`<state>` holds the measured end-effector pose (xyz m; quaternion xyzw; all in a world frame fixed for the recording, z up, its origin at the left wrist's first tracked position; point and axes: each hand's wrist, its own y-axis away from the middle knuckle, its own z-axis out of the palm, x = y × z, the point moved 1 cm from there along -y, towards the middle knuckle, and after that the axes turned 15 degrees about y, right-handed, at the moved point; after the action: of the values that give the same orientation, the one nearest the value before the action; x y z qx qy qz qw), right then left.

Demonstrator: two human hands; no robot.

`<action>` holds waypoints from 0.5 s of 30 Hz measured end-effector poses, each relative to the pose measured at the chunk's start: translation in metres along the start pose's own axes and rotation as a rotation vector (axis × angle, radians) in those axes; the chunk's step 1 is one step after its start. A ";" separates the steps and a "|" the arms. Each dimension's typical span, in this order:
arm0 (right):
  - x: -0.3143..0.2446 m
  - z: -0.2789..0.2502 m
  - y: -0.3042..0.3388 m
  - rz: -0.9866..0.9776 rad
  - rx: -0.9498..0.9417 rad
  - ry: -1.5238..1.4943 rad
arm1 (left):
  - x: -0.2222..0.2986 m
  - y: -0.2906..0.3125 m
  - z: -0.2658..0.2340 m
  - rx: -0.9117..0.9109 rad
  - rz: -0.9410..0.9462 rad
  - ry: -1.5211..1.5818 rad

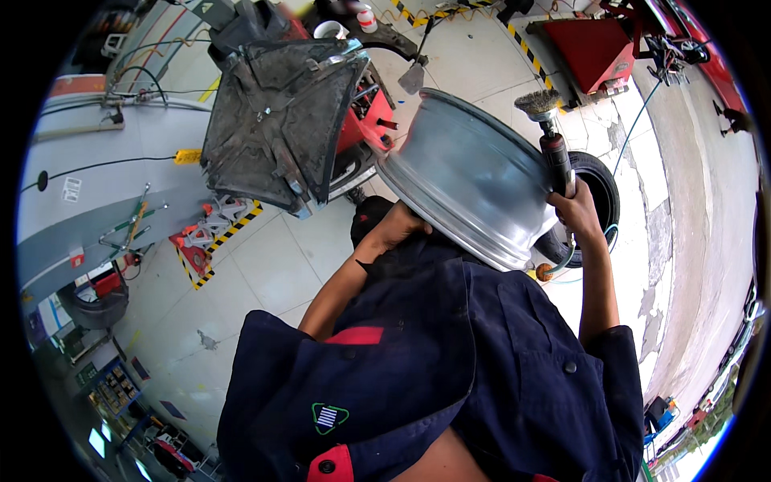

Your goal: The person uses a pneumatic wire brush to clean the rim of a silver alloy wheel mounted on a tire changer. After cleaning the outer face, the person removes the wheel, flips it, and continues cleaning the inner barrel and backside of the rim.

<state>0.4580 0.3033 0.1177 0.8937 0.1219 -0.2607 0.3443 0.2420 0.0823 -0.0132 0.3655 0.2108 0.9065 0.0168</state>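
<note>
A bare silver metal wheel rim (482, 173) lies tilted on its side in front of my body, its barrel facing up. My left hand (399, 225) grips its near left edge, the fingertips partly hidden at the lip. In my right hand (577, 210) is an air grinder (556, 157), held upright beside the rim's right side. A round wire cup brush (537, 103) is fitted on its upper end, apart from the metal. An air hose (572, 251) runs down from the grinder's lower end.
Behind the rim on the right lies a black tyre (604, 193). At the left stands a machine with a dark square turntable (265, 120). A red cabinet (590, 52) is at the far right, and yellow-black tape (526, 52) marks the floor.
</note>
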 end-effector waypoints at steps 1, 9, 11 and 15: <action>0.001 0.000 -0.004 -0.019 0.003 -0.015 | 0.000 0.000 0.001 -0.011 0.015 0.022; 0.004 -0.014 -0.018 -0.119 0.017 -0.001 | 0.012 -0.010 0.014 -0.034 0.072 0.003; 0.015 -0.015 -0.028 -0.135 0.039 -0.016 | 0.010 -0.020 0.007 -0.056 0.005 -0.026; 0.050 -0.039 -0.025 -0.035 0.103 -0.084 | 0.003 -0.060 0.033 -0.071 -0.017 -0.152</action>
<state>0.5046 0.3497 0.1014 0.8963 0.1093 -0.3097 0.2980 0.2544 0.1497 -0.0138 0.4305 0.1795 0.8830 0.0532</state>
